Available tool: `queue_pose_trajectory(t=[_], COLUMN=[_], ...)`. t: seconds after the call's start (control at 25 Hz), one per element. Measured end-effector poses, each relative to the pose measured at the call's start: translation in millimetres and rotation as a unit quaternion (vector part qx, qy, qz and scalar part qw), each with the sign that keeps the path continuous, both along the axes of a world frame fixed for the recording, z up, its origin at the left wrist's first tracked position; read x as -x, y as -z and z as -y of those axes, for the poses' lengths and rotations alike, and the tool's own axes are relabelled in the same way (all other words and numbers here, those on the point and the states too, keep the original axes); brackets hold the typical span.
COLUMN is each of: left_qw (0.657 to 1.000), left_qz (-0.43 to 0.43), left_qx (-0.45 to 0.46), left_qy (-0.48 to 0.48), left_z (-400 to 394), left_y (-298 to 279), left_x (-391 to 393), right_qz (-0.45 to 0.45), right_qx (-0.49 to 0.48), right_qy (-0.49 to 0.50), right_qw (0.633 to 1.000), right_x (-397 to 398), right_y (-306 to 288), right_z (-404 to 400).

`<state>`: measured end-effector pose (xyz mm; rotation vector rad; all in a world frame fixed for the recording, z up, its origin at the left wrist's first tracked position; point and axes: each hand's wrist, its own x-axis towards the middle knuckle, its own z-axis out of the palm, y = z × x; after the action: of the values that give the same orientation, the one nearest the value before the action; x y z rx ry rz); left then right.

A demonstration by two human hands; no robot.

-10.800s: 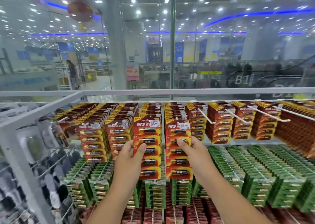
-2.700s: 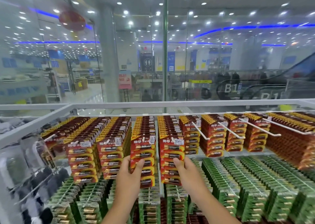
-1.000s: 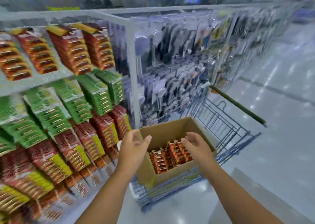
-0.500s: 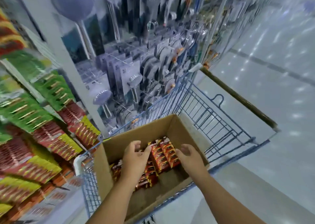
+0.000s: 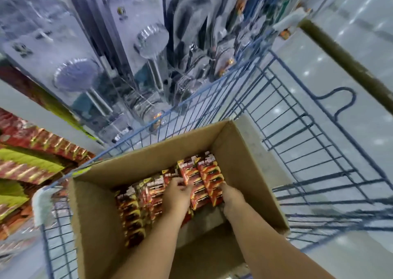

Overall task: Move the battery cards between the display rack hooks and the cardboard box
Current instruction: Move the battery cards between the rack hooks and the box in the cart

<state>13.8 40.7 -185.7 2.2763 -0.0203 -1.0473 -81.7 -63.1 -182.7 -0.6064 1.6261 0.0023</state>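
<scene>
An open cardboard box [image 5: 148,159] sits in a blue wire cart. Inside it lie rows of red and yellow battery cards [image 5: 131,210]. At the box's far right stands a stack of battery cards [image 5: 204,176]. Both my hands are down inside the box at this stack. My left hand [image 5: 177,195] grips its left side with curled fingers. My right hand [image 5: 230,194] holds its right side, with the fingertips hidden behind the cards. The display rack [image 5: 32,151] with red and green cards is at the far left, blurred.
The blue wire cart [image 5: 297,130] surrounds the box, and its dark handle bar [image 5: 340,59] runs along the upper right. Packaged shower heads [image 5: 74,74] hang on the rack beyond the cart. Shiny grey floor lies to the right.
My view turned from the rack down into the cart. Both hands dropped deeper into the box and closed in on the right-hand stack of battery cards.
</scene>
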Motion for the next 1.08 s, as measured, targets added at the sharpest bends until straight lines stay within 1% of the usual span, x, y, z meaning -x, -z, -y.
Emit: queue_pose_trajectory(t=[0.08, 0.12, 0.2, 0.32, 0.36, 0.48, 0.6, 0.76, 0.96, 1.08], left_qw=[0.999, 0.998, 0.995, 0.991, 0.991, 0.992, 0.994, 0.995, 0.984, 0.967], left_qz=[-0.028, -0.042, -0.062, -0.068, -0.056, -0.044, -0.065, -0.060, -0.057, -0.041], left_qx=[-0.023, -0.038, -0.067, -0.105, -0.111, -0.099, -0.071, 0.016, 0.110, 0.181], left_qy=[-0.017, -0.025, -0.039, -0.054, -0.054, -0.069, -0.042, -0.082, -0.126, -0.174], left_z=[11, 16, 28, 43, 47, 48, 34, 3, -46, -79], left_y=[26, 36, 47, 45, 51, 65, 64, 33, -66, -133], left_x=[4, 6, 10, 16, 15, 12, 13, 10, -1, -8], right_qz=[0.006, 0.016, 0.038, 0.035, 0.047, 0.026, 0.056, 0.117, 0.246, 0.315], right_qx=[-0.032, -0.055, -0.087, -0.130, -0.135, -0.115, -0.113, -0.117, -0.091, -0.042], right_qy=[0.055, 0.104, 0.160, 0.197, 0.209, 0.206, 0.193, 0.126, 0.027, -0.106], right_qw=[0.998, 0.993, 0.983, 0.971, 0.967, 0.971, 0.973, 0.978, 0.964, 0.942], right_x=[-7, -9, -9, -12, -13, -15, -7, 9, 26, 25], right_y=[17, 20, 34, 53, 57, 56, 45, -4, -87, -150], right_z=[10, 14, 17, 17, 18, 25, 31, 26, 11, -3])
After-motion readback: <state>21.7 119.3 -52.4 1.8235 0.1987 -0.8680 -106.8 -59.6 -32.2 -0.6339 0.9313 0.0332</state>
